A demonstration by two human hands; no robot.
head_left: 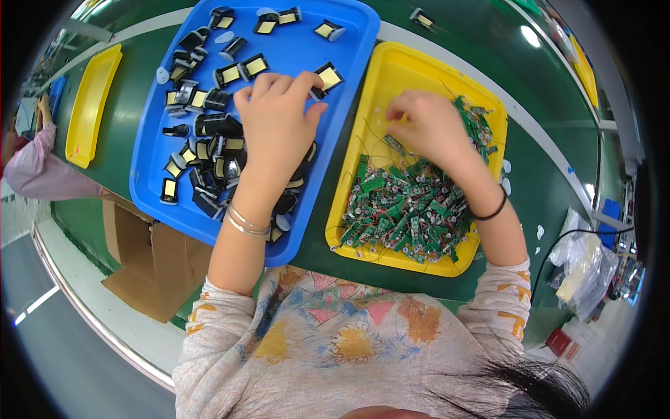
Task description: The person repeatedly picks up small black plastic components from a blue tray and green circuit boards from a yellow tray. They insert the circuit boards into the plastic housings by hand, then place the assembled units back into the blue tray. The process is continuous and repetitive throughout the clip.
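Observation:
My left hand [276, 115] reaches over a blue tray [318, 202], its index finger and thumb at a black plastic housing [328, 78] with a pale yellow face. It grips the housing by its near left edge. Several similar black housings [220, 126] lie heaped below and left of this hand. Over a yellow tray [347, 183], the fingers of my right hand [429, 126] are drawn together in a pinch. What they hold is hidden. A small green circuit board [395, 145] shows just under the thumb. Many wired green boards [405, 209] pile up in the near part of that tray.
Both trays stand on a green worktop [541, 181]. A loose black part [423, 19] lies beyond them. At far left are another yellow tray [94, 105] and a co-worker's sleeve [52, 167]. An open cardboard box [157, 265] sits below left; plastic bags [586, 269] lie at right.

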